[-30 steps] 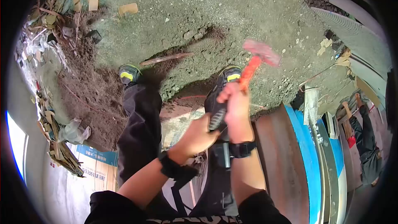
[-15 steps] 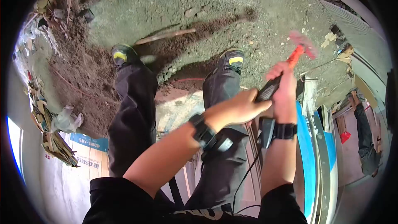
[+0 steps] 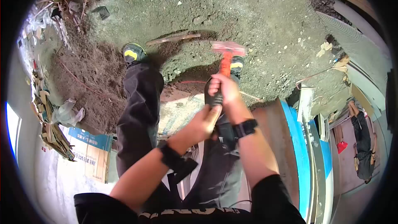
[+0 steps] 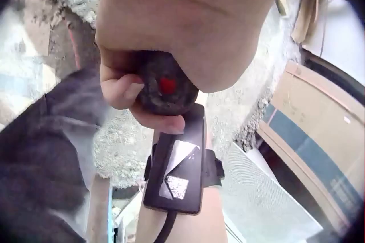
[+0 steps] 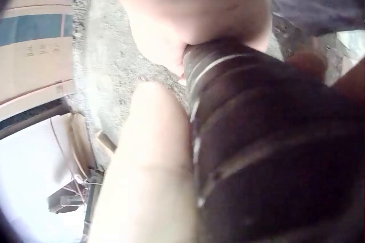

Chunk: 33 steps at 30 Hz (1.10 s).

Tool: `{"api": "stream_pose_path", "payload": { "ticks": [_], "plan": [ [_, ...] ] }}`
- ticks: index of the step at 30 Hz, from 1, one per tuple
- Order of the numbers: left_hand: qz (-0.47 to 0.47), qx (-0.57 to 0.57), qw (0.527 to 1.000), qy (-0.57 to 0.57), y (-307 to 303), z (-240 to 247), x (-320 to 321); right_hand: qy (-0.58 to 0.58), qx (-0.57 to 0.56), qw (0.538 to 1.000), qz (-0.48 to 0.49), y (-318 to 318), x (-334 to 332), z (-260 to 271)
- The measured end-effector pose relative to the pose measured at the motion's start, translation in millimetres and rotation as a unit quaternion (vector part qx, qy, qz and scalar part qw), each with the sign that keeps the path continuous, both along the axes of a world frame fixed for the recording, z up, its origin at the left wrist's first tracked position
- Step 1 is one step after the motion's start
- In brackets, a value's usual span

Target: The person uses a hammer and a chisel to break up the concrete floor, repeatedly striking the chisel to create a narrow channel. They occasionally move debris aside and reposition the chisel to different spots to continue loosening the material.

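Note:
Both hands hold a hammer (image 3: 225,62) with a reddish head, an orange shaft and a black ribbed grip. In the head view my right hand (image 3: 226,89) grips the shaft just below the orange part. Lower down, my left hand (image 3: 205,120) grips the black end. The left wrist view shows the left hand (image 4: 182,21) curled round the butt of the black grip (image 4: 165,86), which has a red mark. Up close in the right wrist view, the ribbed grip (image 5: 274,123) runs out of the right hand (image 5: 194,9). The hammer head overlaps the right shoe (image 3: 236,64) in the head view.
A narrow strip (image 3: 174,38) lies in loose dirt beyond the shoes. Boards (image 3: 296,141) with blue edges stand at right, near another person (image 3: 362,141). At left are scrap wood (image 3: 54,137), a plastic bag (image 3: 68,114) and a printed carton (image 3: 91,153).
The hammer and both hands first swung to the right, then came back left over the right leg. Both hands kept their grip. The view shifted with the head.

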<state>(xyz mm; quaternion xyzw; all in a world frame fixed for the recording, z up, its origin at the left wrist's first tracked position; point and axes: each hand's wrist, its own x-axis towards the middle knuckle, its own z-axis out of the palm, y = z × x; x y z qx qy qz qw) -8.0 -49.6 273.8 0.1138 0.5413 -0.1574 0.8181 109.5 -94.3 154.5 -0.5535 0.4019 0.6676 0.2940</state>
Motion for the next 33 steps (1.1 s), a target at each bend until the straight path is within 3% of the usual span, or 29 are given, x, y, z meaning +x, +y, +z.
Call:
{"api": "stream_pose_path", "payload": {
  "ticks": [1, 4, 7, 8, 9, 10, 12, 13, 15, 16, 17, 18, 19, 20, 21, 23, 25, 27, 28, 29, 30, 31, 33],
  "plan": [
    [0.080, -0.030, 0.996, -0.032, -23.7, -9.4, 14.0, -0.024, 0.005, 1.000, 0.007, 7.9, 26.6, 13.7],
    [0.071, -0.023, 0.993, -0.091, -6.7, -17.7, 59.8, -0.162, 0.001, 0.987, 0.008, 14.5, 96.1, 26.8],
    [0.050, 0.045, 0.991, -0.117, 1.0, -46.8, 73.2, -0.317, -0.017, 0.948, 0.018, 44.0, 102.0, 34.0],
    [0.132, -0.020, 0.985, -0.110, 4.9, -52.9, 62.6, -0.348, 0.015, 0.936, 0.050, 41.3, 88.8, 25.2],
    [0.150, -0.029, 0.985, -0.077, 12.9, -51.6, 43.3, -0.337, -0.024, 0.938, 0.077, 53.3, 59.6, 25.9],
    [0.081, -0.056, 0.995, -0.034, 30.4, -43.2, 14.0, -0.299, 0.023, 0.933, 0.200, 44.2, 31.2, 11.9],
    [0.119, -0.033, 0.989, 0.075, 21.6, -25.3, -30.9, -0.220, 0.143, 0.943, 0.205, 26.9, -51.0, -19.6],
    [0.058, -0.017, 0.982, 0.177, 10.8, -23.9, -52.8, -0.070, 0.006, 0.996, 0.056, 40.1, -75.8, -19.4],
    [-0.008, -0.044, 0.991, 0.126, 13.8, -22.6, -69.4, -0.029, 0.001, 1.000, -0.008, 35.9, -73.1, -16.5],
    [0.010, -0.054, 0.989, 0.140, 13.1, -14.2, -48.5, 0.011, -0.008, 0.998, -0.061, 27.2, -70.6, -12.6],
    [0.028, -0.062, 0.986, 0.152, 10.7, -5.3, -25.3, 0.026, 0.003, 0.999, -0.040, 19.5, -55.6, -13.3],
    [0.005, -0.026, 0.989, 0.148, -3.8, -5.2, -11.9, 0.010, 0.025, 1.000, -0.004, 19.7, -33.8, -4.3],
    [0.026, -0.097, 0.987, 0.128, 8.3, 1.9, 12.7, -0.022, 0.040, 0.998, 0.048, 18.2, -9.2, 0.6],
    [0.129, -0.018, 0.990, 0.059, -22.3, -10.2, 24.6, -0.037, 0.006, 0.998, 0.048, 16.5, 17.2, 2.8],
    [0.160, -0.036, 0.986, 0.032, -29.5, -16.6, 40.6, -0.095, -0.006, 0.993, 0.069, 11.3, 40.8, 1.1],
    [0.116, -0.042, 0.992, -0.030, 3.1, -15.7, 73.9, -0.218, 0.035, 0.964, 0.144, 21.6, 90.2, 18.9],
    [0.053, -0.022, 0.994, -0.089, 19.1, -29.8, 87.2, -0.222, 0.007, 0.975, 0.027, 30.9, 125.0, 19.0],
    [0.025, 0.024, 0.998, -0.062, 17.2, -41.4, 79.1, -0.242, -0.012, 0.967, 0.075, 49.6, 97.2, 20.2],
    [0.061, 0.012, 0.998, -0.011, 12.2, -43.8, 64.1, -0.269, -0.026, 0.955, 0.120, 57.1, 77.2, 17.3],
    [0.099, 0.003, 0.994, 0.041, 4.8, -41.7, 40.8, -0.218, 0.081, 0.966, 0.111, 38.7, 43.9, -7.7],
    [0.123, -0.016, 0.983, 0.138, -3.7, -35.6, 20.7, -0.121, 0.177, 0.933, 0.288, 25.1, 6.2, -26.3],
    [0.149, -0.033, 0.961, 0.231, -9.0, -29.3, 3.3, -0.019, 0.121, 0.958, 0.261, 48.4, -24.4, -8.8],
    [0.054, -0.077, 0.969, 0.227, -3.3, -17.0, -30.7, 0.040, 0.018, 0.987, 0.157, 25.2, -66.0, -25.0]
  ]
}}
